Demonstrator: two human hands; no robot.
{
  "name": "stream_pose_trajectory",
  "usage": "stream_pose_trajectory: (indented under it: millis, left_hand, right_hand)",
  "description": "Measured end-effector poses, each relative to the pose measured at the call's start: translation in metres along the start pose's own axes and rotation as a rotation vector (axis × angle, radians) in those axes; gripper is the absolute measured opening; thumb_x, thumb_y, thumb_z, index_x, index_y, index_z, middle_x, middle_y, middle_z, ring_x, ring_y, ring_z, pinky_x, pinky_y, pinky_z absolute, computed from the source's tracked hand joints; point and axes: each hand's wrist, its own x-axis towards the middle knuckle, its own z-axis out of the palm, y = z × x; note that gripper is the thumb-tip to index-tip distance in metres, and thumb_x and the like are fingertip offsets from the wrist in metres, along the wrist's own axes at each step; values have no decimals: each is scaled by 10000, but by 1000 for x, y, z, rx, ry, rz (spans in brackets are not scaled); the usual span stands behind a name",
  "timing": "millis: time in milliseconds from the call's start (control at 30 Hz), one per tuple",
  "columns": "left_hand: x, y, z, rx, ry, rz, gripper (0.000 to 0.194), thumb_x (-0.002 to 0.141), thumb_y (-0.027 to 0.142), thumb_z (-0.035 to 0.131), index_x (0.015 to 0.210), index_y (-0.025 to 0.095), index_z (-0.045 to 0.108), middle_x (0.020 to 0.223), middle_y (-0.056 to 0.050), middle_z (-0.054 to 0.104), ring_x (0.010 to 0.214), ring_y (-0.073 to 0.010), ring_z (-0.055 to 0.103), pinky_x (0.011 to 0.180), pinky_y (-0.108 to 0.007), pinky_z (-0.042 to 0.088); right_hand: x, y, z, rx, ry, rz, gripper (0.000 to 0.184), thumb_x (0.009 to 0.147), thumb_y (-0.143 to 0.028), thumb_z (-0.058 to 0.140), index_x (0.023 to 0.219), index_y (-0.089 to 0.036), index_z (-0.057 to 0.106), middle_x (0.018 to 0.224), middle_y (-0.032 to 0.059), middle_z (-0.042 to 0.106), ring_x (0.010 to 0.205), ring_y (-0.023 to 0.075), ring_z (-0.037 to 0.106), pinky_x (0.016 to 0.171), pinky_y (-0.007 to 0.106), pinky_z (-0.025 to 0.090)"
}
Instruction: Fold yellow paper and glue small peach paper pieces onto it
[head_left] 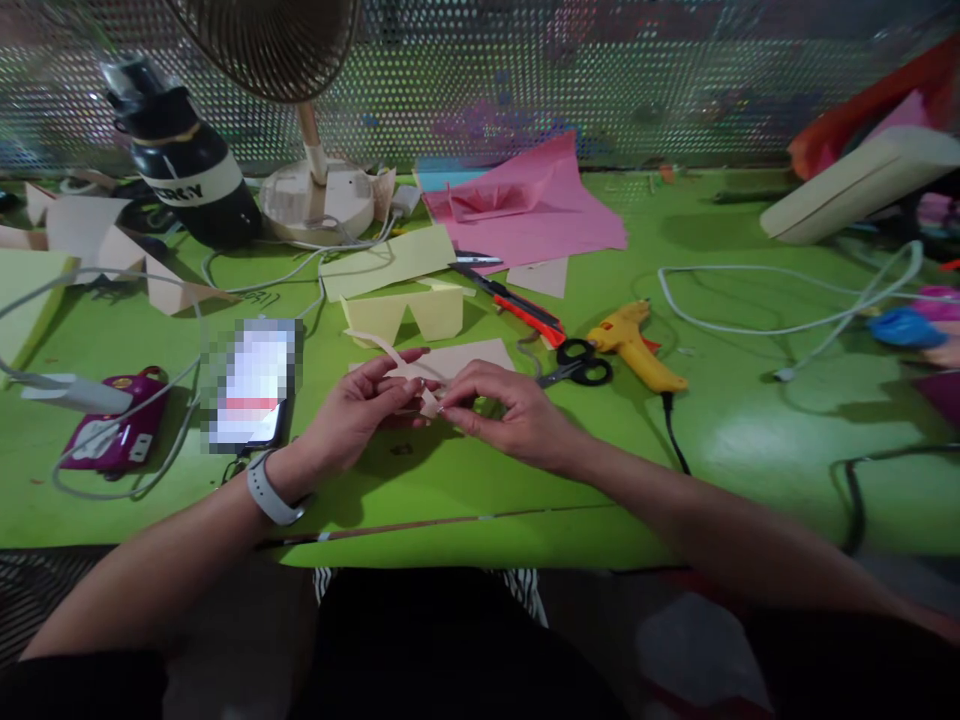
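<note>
My left hand (379, 395) and my right hand (499, 405) meet over the front middle of the green table. Between them is a small cream paper strip (430, 404), pinched from both sides by thumbs and fingers. Its long curled end rises past my left fingers. Beneath the hands lies a pale sheet of paper (487, 356). Just beyond stands a folded yellow paper piece with a V-shaped notch (442, 312). Black-handled scissors (576, 366) lie right of my right hand, near a red utility knife (529, 315) and a yellow glue gun (637, 345).
A phone (255, 385) and a purple power socket block (120, 425) lie to the left. At the back stand a dark bottle (191, 170) and a fan (315, 200). Pink paper (570, 215) lies at back centre. A white cable (780, 325) loops across the right side.
</note>
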Motion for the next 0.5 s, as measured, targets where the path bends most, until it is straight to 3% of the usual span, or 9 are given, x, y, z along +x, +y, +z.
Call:
stream_pose_trajectory:
  millis: [233,400,500]
  left_hand:
    - [0,1,1,24,33,1,463,819,268,727,1257,219,586,987,-39,757,792,-141,713,677,-226,575]
    - [-2,3,3,80,18,61,181,803,290,740,924,168,684,900,-28,738,788,-126,685,742,-238,564]
    - [-4,6,3,98,25,78,178,784,307,761,889,174,707,860,-12,722,762,-109,670,731,-217,556]
  right_hand:
    - [-3,5,-1,-10,-54,-86,154,883,-144,629,1006,-219,683,921,34,662,906,136,621,816,296,505]
    - [-2,-4,-6,63,-74,-82,274,828,-131,649,1093,-198,659,946,48,664,885,146,616,790,305,516]
    - [2,-9,-13,33,-39,-94,230,838,-146,612,1057,-186,666,900,46,679,834,146,619,750,307,522]
